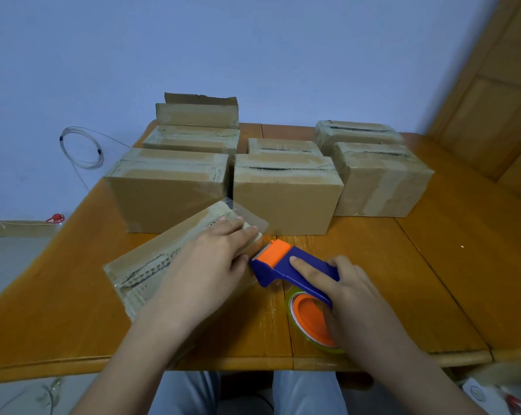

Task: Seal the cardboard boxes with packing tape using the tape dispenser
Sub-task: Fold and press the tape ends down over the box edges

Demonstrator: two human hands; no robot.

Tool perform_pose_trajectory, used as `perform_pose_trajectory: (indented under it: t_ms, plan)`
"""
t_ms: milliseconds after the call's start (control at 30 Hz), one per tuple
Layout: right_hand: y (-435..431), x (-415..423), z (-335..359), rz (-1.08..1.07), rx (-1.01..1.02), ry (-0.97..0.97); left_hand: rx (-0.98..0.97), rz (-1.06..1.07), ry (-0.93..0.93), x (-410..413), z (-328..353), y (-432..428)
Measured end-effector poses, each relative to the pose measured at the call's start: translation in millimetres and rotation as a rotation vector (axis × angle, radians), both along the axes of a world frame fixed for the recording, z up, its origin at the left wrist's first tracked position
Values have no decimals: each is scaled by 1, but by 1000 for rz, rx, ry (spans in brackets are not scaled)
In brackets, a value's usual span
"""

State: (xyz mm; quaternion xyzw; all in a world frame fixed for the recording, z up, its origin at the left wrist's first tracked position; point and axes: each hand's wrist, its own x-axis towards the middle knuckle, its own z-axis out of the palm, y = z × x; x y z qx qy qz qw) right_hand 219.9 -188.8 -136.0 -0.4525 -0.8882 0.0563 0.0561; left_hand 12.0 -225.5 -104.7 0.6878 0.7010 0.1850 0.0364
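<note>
A small cardboard box (151,265) lies at an angle on the wooden table (402,280), close to the front edge. My left hand (211,262) presses flat on its top near the right end, fingers straight over the tape. A strip of clear tape (253,220) runs off that end of the box. My right hand (352,292) grips the handle of the blue and orange tape dispenser (286,265), index finger stretched along it. The dispenser's toothed blade sits right beside my left fingertips. Its tape roll (310,319) hangs below the handle.
Several more cardboard boxes stand in rows behind: a large one (166,193) at the left, one (286,199) in the middle, one (381,181) at the right. The far-left box (196,115) has a flap standing up. A wooden door (498,85) is at the right.
</note>
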Motion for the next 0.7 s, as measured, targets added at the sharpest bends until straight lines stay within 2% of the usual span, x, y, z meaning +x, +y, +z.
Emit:
perform_pose_trajectory:
  t_ms: [100,267,500,700]
  plan:
    - [0,-2,-5,-15,75,10,81,71,62,9,2,4]
    - [4,1,-18,-33,207,17,87,232,209,25,1,19]
    - [7,0,-17,-43,199,-12,139,291,213,27,-3,22]
    - [13,2,-13,-28,285,-26,177,283,196,27,-7,19]
